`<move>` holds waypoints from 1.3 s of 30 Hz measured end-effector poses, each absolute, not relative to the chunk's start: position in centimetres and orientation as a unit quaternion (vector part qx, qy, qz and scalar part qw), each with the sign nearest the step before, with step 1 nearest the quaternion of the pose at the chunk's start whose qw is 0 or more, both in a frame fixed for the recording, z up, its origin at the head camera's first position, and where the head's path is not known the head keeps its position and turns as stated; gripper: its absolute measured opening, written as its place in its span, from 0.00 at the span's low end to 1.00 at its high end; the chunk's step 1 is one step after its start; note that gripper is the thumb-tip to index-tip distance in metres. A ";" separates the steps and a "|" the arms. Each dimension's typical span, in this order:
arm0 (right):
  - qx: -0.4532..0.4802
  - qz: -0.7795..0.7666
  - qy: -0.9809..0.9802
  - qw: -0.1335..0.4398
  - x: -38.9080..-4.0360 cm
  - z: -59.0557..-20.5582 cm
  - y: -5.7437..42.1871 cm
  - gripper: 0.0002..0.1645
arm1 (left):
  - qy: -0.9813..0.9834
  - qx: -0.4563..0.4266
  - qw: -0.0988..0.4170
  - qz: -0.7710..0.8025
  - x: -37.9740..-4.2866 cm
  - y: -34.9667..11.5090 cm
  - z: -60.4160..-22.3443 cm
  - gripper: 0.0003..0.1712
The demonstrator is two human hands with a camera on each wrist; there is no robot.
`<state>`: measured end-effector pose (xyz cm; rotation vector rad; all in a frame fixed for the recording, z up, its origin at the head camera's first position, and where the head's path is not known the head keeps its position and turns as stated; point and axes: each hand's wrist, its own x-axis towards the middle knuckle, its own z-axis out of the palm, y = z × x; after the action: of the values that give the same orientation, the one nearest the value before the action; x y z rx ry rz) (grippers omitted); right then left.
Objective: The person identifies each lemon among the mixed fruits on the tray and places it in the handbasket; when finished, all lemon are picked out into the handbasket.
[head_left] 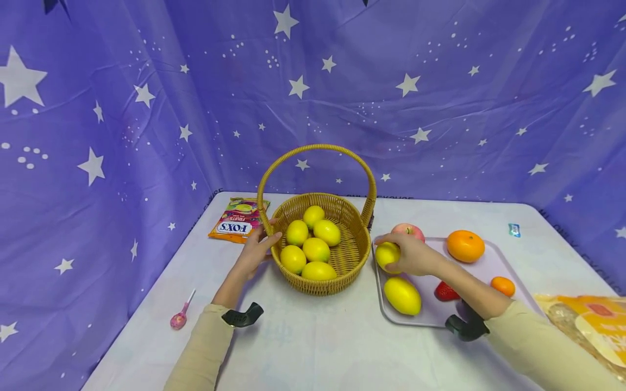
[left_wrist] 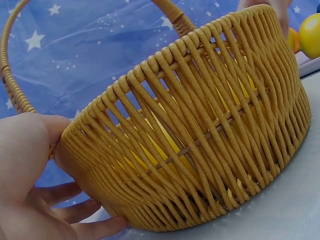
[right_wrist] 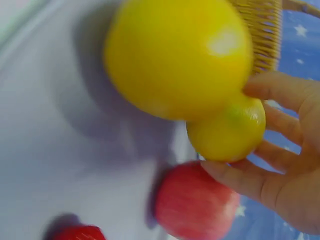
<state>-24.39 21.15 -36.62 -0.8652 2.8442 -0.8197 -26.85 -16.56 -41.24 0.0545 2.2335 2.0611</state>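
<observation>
A wicker basket (head_left: 318,288) with a tall arched handle stands mid-table and holds several lemons (head_left: 315,250). At its left side, my left hand (head_left: 251,252) holds the wall near the handle's base, thumb at the rim and fingers against the outside weave (left_wrist: 185,125). My right hand (head_left: 415,256) reaches over the tray's left part, gripping a lemon (right_wrist: 227,131) between thumb and fingers. Just nearer to me on the tray lies another lemon (head_left: 402,296), large in the right wrist view. A red apple (right_wrist: 197,202) sits beside the gripping fingers, partly behind the hand in the head view.
The pale tray (head_left: 415,325) also carries an orange (head_left: 465,246), a small orange fruit (head_left: 502,286) and a strawberry (head_left: 445,291). A Fox's candy bag (head_left: 235,222) and a lollipop (head_left: 179,320) lie left. A small packet (head_left: 514,230) and a large bag (head_left: 594,326) lie right.
</observation>
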 end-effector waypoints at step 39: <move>-0.331 -0.373 0.802 0.330 -29.7 -34.2 14.5 0.30 | 0.728 0.015 0.073 0.682 -26.4 -16.4 -40.1 0.30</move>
<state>-29.75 14.52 -34.21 -0.8648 2.0975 -0.9763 -26.38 -16.39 -40.13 0.0455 2.1864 2.0482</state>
